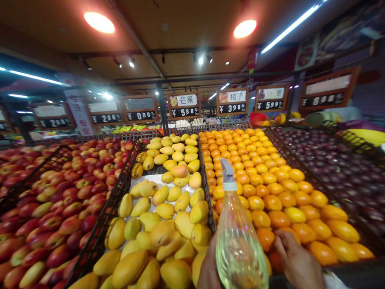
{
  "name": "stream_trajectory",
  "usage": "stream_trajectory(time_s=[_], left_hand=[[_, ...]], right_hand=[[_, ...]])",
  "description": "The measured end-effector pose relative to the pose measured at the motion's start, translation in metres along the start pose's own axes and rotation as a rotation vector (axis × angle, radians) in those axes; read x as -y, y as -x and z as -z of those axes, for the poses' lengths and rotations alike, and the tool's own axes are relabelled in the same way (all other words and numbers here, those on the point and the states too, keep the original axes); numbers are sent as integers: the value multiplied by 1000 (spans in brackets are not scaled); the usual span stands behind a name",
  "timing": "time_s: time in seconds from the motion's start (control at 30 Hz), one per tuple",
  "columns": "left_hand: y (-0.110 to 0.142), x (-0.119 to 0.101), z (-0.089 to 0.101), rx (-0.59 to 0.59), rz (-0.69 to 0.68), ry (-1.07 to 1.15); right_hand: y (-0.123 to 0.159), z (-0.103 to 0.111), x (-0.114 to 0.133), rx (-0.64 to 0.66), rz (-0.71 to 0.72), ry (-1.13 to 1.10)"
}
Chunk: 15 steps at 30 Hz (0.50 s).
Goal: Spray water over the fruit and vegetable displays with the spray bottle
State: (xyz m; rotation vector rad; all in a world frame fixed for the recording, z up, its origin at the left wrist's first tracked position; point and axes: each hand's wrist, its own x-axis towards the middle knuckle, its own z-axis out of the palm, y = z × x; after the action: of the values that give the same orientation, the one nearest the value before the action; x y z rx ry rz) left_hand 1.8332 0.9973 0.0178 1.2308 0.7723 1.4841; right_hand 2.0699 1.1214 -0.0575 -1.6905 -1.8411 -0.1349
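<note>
A clear plastic spray bottle [238, 244] with a white trigger head stands upright at the bottom centre, holding pale liquid. My left hand [208, 272] is wrapped round its lower left side. My right hand [297, 263] lies just right of the bottle, its back towards me. It rests on the front oranges [276, 200], and its fingers bend down out of sight among them. Yellow mangoes [163, 221] fill the bin left of the bottle.
Red-yellow nectarines [56, 208] fill the left bins and dark purple fruit [338, 169] the right bin. Black wire dividers [114, 206] separate the bins. Price boards [184, 106] hang in a row behind the display. More produce lies beyond.
</note>
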Motion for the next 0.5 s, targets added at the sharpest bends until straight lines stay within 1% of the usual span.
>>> stream_trajectory(time_s=[0.07,0.1,0.17,0.2,0.27,0.37,0.5], left_hand=[[-6,-6,-6,21,46,35],[-9,-10,-9,53,57,107],[-15,-18,-14,154,28,300],[-18,-22,-16,180,4,323],[-26,-26,-17,173,-28,336],[-40,-28,-16,166,8,337],[-56,-28,-15,148,-16,285]], right_hand=[[1,2,2,9,3,-21],[1,4,4,13,-3,-28],[1,8,8,15,-39,-27],[1,10,10,12,-56,-17],[1,13,14,11,-82,7],[1,15,17,13,-105,33],[2,16,19,8,-107,39]])
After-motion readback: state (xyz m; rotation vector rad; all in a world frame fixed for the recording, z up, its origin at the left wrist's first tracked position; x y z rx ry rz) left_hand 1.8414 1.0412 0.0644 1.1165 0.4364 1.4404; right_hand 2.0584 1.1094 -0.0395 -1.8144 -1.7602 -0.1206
